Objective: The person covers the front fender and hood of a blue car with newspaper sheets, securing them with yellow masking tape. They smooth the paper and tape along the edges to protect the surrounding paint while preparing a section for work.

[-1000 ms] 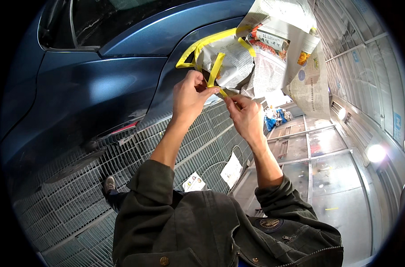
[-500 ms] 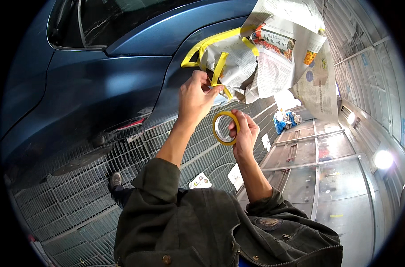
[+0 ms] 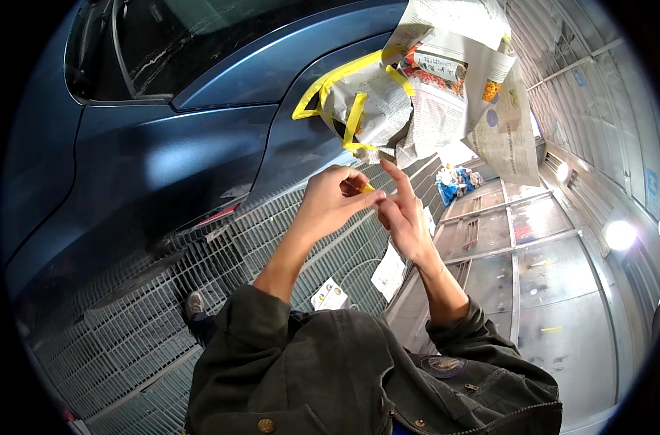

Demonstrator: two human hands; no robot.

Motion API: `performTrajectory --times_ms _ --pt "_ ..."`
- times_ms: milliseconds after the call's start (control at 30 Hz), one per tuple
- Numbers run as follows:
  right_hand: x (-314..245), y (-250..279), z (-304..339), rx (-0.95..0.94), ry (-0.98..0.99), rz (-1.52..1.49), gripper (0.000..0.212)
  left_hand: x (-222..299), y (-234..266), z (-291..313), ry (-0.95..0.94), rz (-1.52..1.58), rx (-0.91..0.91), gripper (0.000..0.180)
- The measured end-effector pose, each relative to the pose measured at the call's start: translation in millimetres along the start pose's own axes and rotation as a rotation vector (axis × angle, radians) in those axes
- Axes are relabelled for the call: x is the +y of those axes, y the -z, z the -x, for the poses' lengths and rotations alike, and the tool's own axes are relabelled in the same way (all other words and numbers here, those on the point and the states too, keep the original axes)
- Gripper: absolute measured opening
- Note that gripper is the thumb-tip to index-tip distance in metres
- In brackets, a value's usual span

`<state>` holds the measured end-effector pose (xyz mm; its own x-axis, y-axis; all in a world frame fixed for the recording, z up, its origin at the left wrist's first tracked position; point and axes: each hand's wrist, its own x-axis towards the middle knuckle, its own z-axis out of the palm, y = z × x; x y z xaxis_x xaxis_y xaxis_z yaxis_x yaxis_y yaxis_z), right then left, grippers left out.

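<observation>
My left hand (image 3: pixel 333 201) is closed in a pinch with a bit of yellow masking tape (image 3: pixel 367 188) showing between its fingers. My right hand (image 3: pixel 408 221) meets the left fingertips. Its index finger points up while the thumb and other fingers are curled in, and what they hold, if anything, is hidden. The full tape roll cannot be made out. Just beyond the hands, newspaper (image 3: pixel 377 109) covers an opening at the end of a blue car (image 3: pixel 206 138), edged with yellow tape strips (image 3: pixel 354 119). A larger newspaper sheet (image 3: pixel 453 101) hangs to its right.
Metal grating (image 3: pixel 138 341) forms the floor, with white papers (image 3: pixel 330 295) lying on it. Farther right are a bundle of blue and white crumpled material (image 3: pixel 454 183), metal panels (image 3: pixel 562 312) and a bright lamp (image 3: pixel 620 235).
Both hands have come together, the left moving down and away from the taped newspaper. The yellow tape roll, plainly seen in my right hand before, no longer shows as a ring.
</observation>
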<state>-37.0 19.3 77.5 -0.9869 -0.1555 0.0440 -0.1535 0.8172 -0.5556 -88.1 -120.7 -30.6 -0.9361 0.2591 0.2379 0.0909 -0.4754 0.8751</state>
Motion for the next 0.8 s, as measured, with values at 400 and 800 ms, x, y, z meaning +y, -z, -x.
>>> performTrajectory --times_ms 400,800 --pt "-62 14 -19 0.049 0.024 -0.178 0.029 -14 30 -63 -0.137 0.248 0.603 0.016" --pt "-59 11 -31 0.131 0.034 -0.18 0.023 -19 3 -78 -0.101 0.669 0.727 0.017"
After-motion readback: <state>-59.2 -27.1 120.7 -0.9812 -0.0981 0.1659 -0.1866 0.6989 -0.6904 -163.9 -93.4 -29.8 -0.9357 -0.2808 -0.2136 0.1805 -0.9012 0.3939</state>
